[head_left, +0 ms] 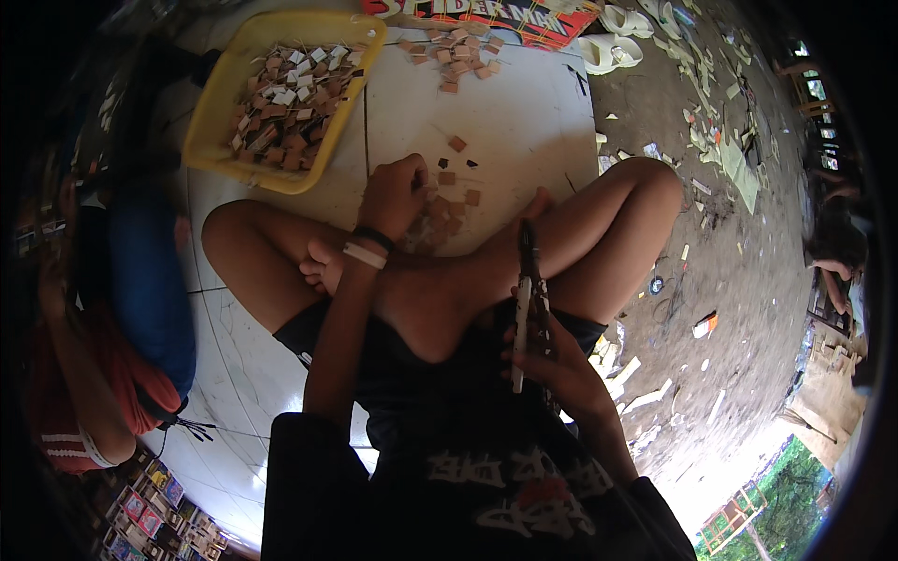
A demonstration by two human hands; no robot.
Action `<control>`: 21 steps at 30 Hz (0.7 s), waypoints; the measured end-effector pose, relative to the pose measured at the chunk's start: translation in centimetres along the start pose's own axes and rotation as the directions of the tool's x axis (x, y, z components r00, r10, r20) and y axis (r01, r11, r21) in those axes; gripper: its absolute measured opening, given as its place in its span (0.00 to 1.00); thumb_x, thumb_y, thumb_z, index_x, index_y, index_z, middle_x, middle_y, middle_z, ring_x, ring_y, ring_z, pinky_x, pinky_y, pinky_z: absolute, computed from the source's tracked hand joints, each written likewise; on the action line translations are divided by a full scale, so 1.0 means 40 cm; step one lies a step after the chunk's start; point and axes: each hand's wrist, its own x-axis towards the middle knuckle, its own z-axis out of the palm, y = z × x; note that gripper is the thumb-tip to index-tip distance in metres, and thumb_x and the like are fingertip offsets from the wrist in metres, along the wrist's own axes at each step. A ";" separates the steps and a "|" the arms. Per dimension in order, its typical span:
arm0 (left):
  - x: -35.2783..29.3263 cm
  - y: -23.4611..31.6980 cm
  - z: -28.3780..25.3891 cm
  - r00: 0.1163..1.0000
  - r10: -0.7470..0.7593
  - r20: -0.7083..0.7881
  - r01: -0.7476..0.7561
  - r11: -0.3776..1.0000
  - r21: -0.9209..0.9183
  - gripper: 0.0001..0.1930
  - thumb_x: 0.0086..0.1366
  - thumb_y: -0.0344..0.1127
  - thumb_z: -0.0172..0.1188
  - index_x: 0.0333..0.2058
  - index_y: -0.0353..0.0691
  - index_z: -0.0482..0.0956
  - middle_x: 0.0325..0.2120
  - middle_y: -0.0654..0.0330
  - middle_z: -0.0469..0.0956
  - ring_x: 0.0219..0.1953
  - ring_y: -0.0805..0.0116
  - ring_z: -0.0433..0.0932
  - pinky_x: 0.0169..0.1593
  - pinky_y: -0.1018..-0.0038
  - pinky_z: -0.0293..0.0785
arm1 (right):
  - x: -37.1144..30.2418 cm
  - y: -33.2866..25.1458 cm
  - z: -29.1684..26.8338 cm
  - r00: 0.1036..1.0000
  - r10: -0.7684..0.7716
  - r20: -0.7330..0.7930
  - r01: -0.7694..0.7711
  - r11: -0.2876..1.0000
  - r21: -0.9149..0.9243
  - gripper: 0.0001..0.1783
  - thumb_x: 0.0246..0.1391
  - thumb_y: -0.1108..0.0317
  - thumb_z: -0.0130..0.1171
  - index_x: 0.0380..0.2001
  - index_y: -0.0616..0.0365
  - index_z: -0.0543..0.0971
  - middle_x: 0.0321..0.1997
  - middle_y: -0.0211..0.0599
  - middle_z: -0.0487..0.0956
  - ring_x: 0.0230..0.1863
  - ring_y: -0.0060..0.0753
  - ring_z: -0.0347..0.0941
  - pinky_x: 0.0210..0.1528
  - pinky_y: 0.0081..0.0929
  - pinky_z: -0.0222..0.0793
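In the head view, the left hand (398,192) is hanging curled beside brown squares (456,145) on the tiled floor (533,93), its grip hiding any contents. Near right, the right hand (552,363) is firmly clasping a plier-like tool (520,327), its dark end looking indistinct.

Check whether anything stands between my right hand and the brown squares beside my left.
Yes: in this view, your crossed legs lie between your right hand and those brown squares. Nothing visible blocks your left hand.
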 end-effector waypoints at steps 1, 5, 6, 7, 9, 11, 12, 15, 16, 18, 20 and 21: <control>-0.015 0.019 -0.009 1.000 -0.015 -0.021 0.012 0.994 -0.108 0.08 0.57 0.26 0.70 0.36 0.39 0.82 0.31 0.55 0.84 0.34 0.55 0.85 0.42 0.63 0.80 | 0.008 0.006 0.000 1.000 -0.007 -0.001 0.007 1.000 -0.007 0.38 0.64 0.78 0.60 0.74 0.57 0.61 0.54 0.35 0.75 0.52 0.26 0.76 0.56 0.29 0.77; -0.086 0.112 -0.043 0.982 0.013 -0.187 -0.082 0.929 -0.360 0.07 0.60 0.23 0.70 0.38 0.37 0.85 0.33 0.54 0.85 0.35 0.62 0.87 0.43 0.71 0.81 | 0.020 0.020 0.014 0.985 -0.153 -0.085 0.105 0.906 -0.410 0.44 0.64 0.82 0.58 0.79 0.55 0.54 0.57 0.39 0.76 0.55 0.31 0.77 0.61 0.32 0.74; -0.104 0.134 -0.052 0.981 0.013 -0.193 -0.083 0.930 -0.357 0.09 0.61 0.23 0.69 0.40 0.37 0.85 0.34 0.55 0.85 0.36 0.65 0.87 0.44 0.72 0.81 | 0.020 0.020 0.020 0.974 -0.222 -0.052 0.178 0.882 -0.437 0.45 0.64 0.83 0.57 0.80 0.55 0.52 0.59 0.42 0.75 0.56 0.33 0.77 0.62 0.32 0.73; -0.123 0.155 -0.061 0.976 0.038 -0.214 -0.115 0.926 -0.359 0.11 0.61 0.23 0.69 0.43 0.37 0.86 0.36 0.56 0.86 0.38 0.68 0.86 0.46 0.74 0.81 | 0.019 0.018 0.027 0.960 -0.279 -0.030 0.231 0.848 -0.476 0.46 0.64 0.84 0.56 0.80 0.54 0.51 0.61 0.45 0.75 0.58 0.35 0.77 0.63 0.33 0.72; -0.148 0.191 -0.074 0.963 0.079 -0.260 -0.168 0.924 -0.343 0.13 0.62 0.23 0.69 0.46 0.37 0.86 0.38 0.56 0.86 0.39 0.69 0.86 0.46 0.74 0.81 | 0.018 0.007 0.038 0.930 -0.367 0.018 0.320 0.784 -0.532 0.47 0.63 0.85 0.54 0.81 0.54 0.49 0.66 0.50 0.73 0.60 0.38 0.77 0.65 0.35 0.71; -0.166 0.218 -0.081 0.946 0.108 -0.305 -0.204 0.930 -0.305 0.14 0.61 0.23 0.68 0.46 0.37 0.86 0.38 0.54 0.85 0.37 0.63 0.87 0.43 0.72 0.81 | 0.019 -0.008 0.045 0.907 -0.416 0.059 0.375 0.738 -0.561 0.47 0.62 0.87 0.53 0.81 0.54 0.50 0.71 0.55 0.69 0.63 0.41 0.76 0.66 0.37 0.70; -0.173 0.229 -0.082 0.948 0.103 -0.301 -0.200 0.928 -0.315 0.13 0.61 0.23 0.68 0.46 0.37 0.86 0.38 0.54 0.84 0.37 0.63 0.87 0.43 0.72 0.81 | 0.017 -0.015 0.048 0.906 -0.416 0.077 0.386 0.735 -0.557 0.47 0.62 0.87 0.53 0.81 0.54 0.50 0.73 0.56 0.67 0.64 0.42 0.76 0.66 0.37 0.70; -0.189 0.252 -0.082 0.949 0.104 -0.299 -0.202 0.926 -0.319 0.13 0.61 0.22 0.67 0.45 0.37 0.86 0.38 0.55 0.83 0.38 0.63 0.87 0.42 0.71 0.81 | 0.010 -0.031 0.057 0.912 -0.398 0.100 0.387 0.755 -0.530 0.47 0.62 0.87 0.53 0.80 0.54 0.50 0.76 0.57 0.64 0.65 0.44 0.75 0.66 0.37 0.70; -0.191 0.256 -0.082 0.946 0.114 -0.304 -0.211 0.928 -0.308 0.13 0.61 0.22 0.66 0.45 0.37 0.86 0.38 0.55 0.83 0.38 0.63 0.87 0.42 0.71 0.81 | 0.008 -0.034 0.059 0.910 -0.400 0.104 0.393 0.757 -0.522 0.47 0.62 0.87 0.53 0.80 0.55 0.50 0.76 0.57 0.64 0.65 0.44 0.75 0.66 0.37 0.70; -0.194 0.262 -0.083 0.940 0.124 -0.318 -0.222 0.930 -0.294 0.13 0.61 0.21 0.66 0.45 0.37 0.86 0.38 0.55 0.83 0.38 0.63 0.87 0.42 0.71 0.81 | 0.005 -0.037 0.065 0.910 -0.402 0.103 0.395 0.764 -0.510 0.47 0.62 0.87 0.53 0.80 0.55 0.50 0.75 0.55 0.65 0.65 0.43 0.75 0.65 0.37 0.70; -0.196 0.266 -0.084 0.935 0.124 -0.334 -0.225 0.931 -0.286 0.13 0.61 0.21 0.66 0.45 0.37 0.86 0.38 0.55 0.82 0.38 0.62 0.87 0.42 0.71 0.82 | 0.002 -0.038 0.069 0.912 -0.400 0.094 0.390 0.772 -0.501 0.47 0.62 0.87 0.54 0.80 0.55 0.50 0.74 0.54 0.67 0.63 0.42 0.76 0.65 0.37 0.70; -0.197 0.267 -0.086 0.933 0.123 -0.337 -0.225 0.932 -0.285 0.13 0.61 0.21 0.66 0.45 0.37 0.86 0.38 0.55 0.82 0.38 0.62 0.87 0.42 0.71 0.82 | 0.000 -0.038 0.070 0.913 -0.396 0.096 0.388 0.774 -0.500 0.47 0.62 0.87 0.54 0.81 0.55 0.50 0.72 0.52 0.69 0.62 0.41 0.76 0.65 0.37 0.70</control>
